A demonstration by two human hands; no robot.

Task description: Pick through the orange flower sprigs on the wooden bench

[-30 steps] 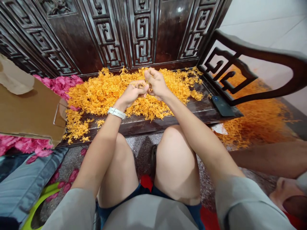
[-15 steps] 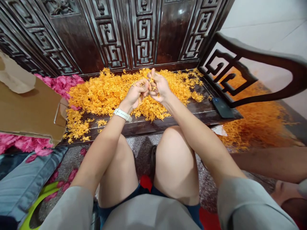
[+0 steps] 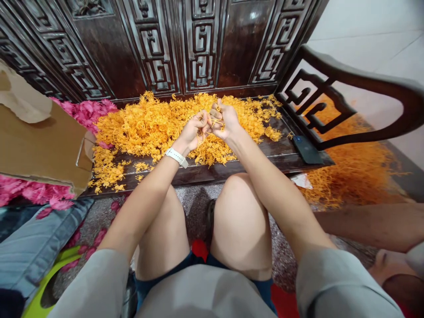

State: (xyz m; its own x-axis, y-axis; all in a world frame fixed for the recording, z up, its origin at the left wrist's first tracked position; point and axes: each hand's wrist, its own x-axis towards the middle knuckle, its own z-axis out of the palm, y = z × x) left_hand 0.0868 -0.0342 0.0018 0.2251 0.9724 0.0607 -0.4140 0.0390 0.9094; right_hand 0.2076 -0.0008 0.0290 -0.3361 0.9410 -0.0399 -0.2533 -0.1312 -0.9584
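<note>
Over a dark wooden bench, both hands meet in front of a long pile of yellow-orange plastic flower pieces. My left hand, with a pale watch band on its wrist, pinches a thin yellow piece. My right hand is curled close beside it, its fingertips on a yellow piece as well, thumb pointing up. Thin yellow strands show between the fingers of both hands. The exact shape of the held pieces is partly hidden by the fingers.
At left, a cardboard box stands among pink flowers. A dark phone lies at the bench's right end beneath a carved armrest. Orange strands heap beyond it. Another person's jeans show lower left, an arm at right.
Both hands have shifted slightly right in the view, staying close together with yellow pieces in the fingers. The pile looks much the same.
</note>
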